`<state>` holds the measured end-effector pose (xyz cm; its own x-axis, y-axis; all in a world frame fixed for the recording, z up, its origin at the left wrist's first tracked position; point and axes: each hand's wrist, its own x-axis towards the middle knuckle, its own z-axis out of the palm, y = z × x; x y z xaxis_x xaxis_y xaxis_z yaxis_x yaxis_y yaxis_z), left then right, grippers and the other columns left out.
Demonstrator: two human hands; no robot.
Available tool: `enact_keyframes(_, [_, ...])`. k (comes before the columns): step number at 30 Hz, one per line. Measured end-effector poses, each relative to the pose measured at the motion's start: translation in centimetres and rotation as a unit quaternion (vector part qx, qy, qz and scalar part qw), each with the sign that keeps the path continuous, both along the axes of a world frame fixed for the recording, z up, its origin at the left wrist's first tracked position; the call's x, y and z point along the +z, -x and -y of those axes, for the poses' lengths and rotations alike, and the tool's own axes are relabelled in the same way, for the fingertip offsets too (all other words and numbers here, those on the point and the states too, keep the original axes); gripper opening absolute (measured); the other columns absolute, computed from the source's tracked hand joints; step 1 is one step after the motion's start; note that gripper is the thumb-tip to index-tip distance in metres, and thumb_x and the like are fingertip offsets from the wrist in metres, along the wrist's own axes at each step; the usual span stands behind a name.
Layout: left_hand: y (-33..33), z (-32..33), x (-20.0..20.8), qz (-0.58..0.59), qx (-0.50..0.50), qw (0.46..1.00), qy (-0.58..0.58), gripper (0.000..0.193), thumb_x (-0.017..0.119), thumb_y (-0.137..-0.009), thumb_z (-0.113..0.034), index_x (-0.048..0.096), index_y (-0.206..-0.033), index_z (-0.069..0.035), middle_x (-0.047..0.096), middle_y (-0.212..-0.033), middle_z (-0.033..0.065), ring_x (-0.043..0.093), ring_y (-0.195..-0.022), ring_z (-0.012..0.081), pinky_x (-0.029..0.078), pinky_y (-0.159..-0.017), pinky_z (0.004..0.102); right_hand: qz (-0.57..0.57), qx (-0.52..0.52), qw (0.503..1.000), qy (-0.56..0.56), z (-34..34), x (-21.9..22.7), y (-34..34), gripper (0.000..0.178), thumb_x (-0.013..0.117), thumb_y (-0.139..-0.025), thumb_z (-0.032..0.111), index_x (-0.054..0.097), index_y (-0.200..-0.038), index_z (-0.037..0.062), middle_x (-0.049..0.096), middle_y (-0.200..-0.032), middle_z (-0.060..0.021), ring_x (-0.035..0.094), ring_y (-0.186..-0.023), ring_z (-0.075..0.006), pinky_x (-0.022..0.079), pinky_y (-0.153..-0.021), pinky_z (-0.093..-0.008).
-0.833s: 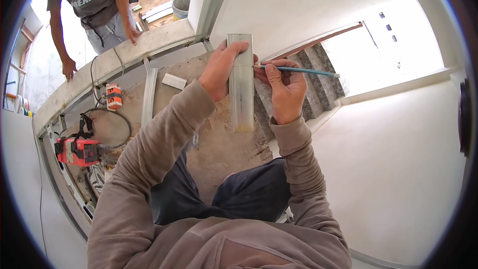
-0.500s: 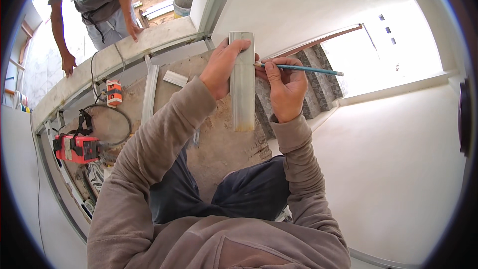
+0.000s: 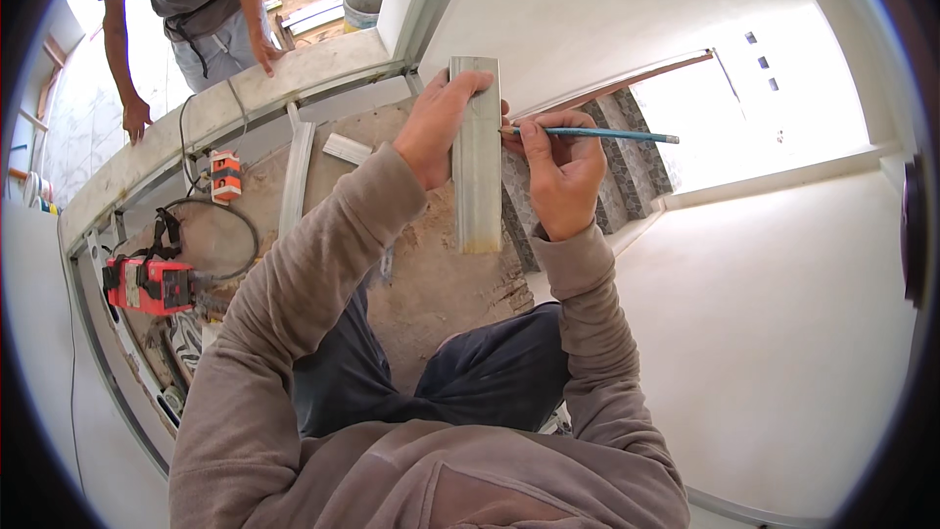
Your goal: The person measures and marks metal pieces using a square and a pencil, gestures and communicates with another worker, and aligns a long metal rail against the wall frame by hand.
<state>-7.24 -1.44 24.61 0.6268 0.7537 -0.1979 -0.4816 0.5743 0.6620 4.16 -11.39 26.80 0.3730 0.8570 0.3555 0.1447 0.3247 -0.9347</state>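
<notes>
One pencil (image 3: 587,134), blue. One short metal channel piece (image 3: 477,157), held upright. Two hands of the person wearing the camera: the left hand (image 3: 436,127) and the right hand (image 3: 558,171). One other person (image 3: 196,0) stands at the ledge. Two loose metal strips lie on the floor: a long one (image 3: 296,181) and a short one (image 3: 347,148). One red tool (image 3: 147,284). One orange-and-white tape measure (image 3: 225,176). One bucket (image 3: 362,5).
</notes>
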Motion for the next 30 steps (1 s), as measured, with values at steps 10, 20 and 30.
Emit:
enact_keyframes(10, [0.5,-0.2,0.2,0.005,-0.004,1.0,-0.012,0.026,0.055,-0.09,-0.025,0.049,-0.102,-0.002,0.061,-0.089,0.013,0.063,-0.076,0.0204,0.056,-0.066,0.0349,0.002,0.004,1.0,-0.006,-0.2,0.0,0.3,0.014,0.059,-0.089,-0.002,0.048,-0.098,-0.0025,0.062,-0.092,-0.0112,0.065,-0.087,-0.0164,0.057,-0.077,-0.0286])
enact_keyframes(20, [0.7,-0.2,0.0,0.01,-0.002,1.0,-0.024,0.028,0.056,-0.09,-0.025,0.048,-0.104,-0.002,0.061,-0.089,0.0128,0.063,-0.074,0.021,0.056,-0.066,0.0349,0.036,-0.005,0.999,-0.013,-0.6,0.0,0.3,0.012,0.06,-0.089,-0.002,0.05,-0.095,-0.0026,0.063,-0.089,-0.0105,0.065,-0.083,-0.0137,0.056,-0.076,-0.027])
enact_keyframes(30, [0.8,-0.2,0.0,0.005,-0.004,1.0,-0.024,0.028,0.057,-0.09,-0.025,0.048,-0.105,-0.004,0.06,-0.089,0.0122,0.063,-0.074,0.021,0.056,-0.066,0.035,0.042,-0.008,0.999,-0.018,-0.8,0.6,0.7,0.011,0.06,-0.088,-0.002,0.051,-0.094,-0.0026,0.064,-0.085,-0.0101,0.066,-0.079,-0.0141,0.055,-0.071,-0.0257])
